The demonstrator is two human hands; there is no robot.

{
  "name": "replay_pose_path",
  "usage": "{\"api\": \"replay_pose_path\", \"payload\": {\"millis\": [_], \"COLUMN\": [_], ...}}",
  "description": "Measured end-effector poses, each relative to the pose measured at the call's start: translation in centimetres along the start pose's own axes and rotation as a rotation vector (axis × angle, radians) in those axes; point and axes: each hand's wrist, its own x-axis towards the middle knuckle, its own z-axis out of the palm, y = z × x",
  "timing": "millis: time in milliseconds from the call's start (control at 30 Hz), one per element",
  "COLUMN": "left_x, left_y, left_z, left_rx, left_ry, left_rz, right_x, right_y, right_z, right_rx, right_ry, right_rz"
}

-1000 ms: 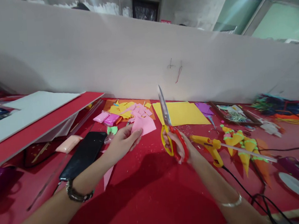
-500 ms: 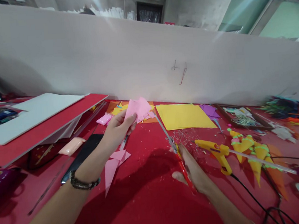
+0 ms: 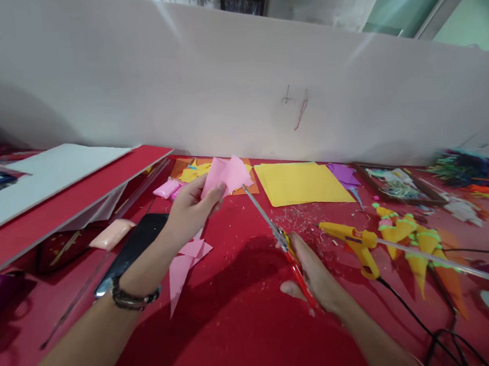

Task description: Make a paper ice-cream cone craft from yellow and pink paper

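Between the thumb and fingers of my left hand (image 3: 194,212) is a piece of pink paper (image 3: 229,175), its upper part standing free of the grip. My right hand (image 3: 313,273) is closed round the red-and-yellow handles of a pair of scissors (image 3: 268,218). The blades point up and left, with their tip close to the paper's lower right edge; whether they touch it I cannot tell. Pink paper offcuts (image 3: 187,263) lie on the red tabletop (image 3: 238,319) below my left hand. Beyond the scissors rests a stack of yellow sheets (image 3: 306,184).
A yellow glue gun (image 3: 355,242) with a black cord lies right of my right hand, near yellow cones (image 3: 421,253) with green trim. A dark phone (image 3: 127,260) is beside my left forearm. White board (image 3: 53,175) juts in from the left. A pale partition (image 3: 220,89) closes the back.
The camera view has tilted down slightly. The scissors' tip has come nearer the pink paper's lower edge, and both hands keep their hold.
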Motion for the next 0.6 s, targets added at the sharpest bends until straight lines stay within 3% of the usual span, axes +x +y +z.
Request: {"api": "replay_pose_path", "payload": {"millis": [100, 267, 467, 600], "left_x": [-0.11, 0.20, -0.05, -0.15], "left_y": [0.07, -0.38, -0.32, -0.41], "left_z": [0.30, 0.22, 0.44, 0.70], "left_rx": [0.005, -0.047, 0.146, 0.255], "left_ry": [-0.064, 0.049, -0.127, -0.147], "left_rz": [0.007, -0.024, -0.012, 0.018], "right_x": [-0.10, -0.18, 0.02, 0.30], "right_y": [0.22, 0.51, 0.40, -0.17], "right_z": [-0.02, -0.01, 0.05, -0.13], "right_rx": [-0.020, -0.034, 0.019, 0.057], "right_ry": [-0.002, -0.011, -0.026, -0.036], "right_rz": [0.001, 0.009, -0.002, 0.018]}}
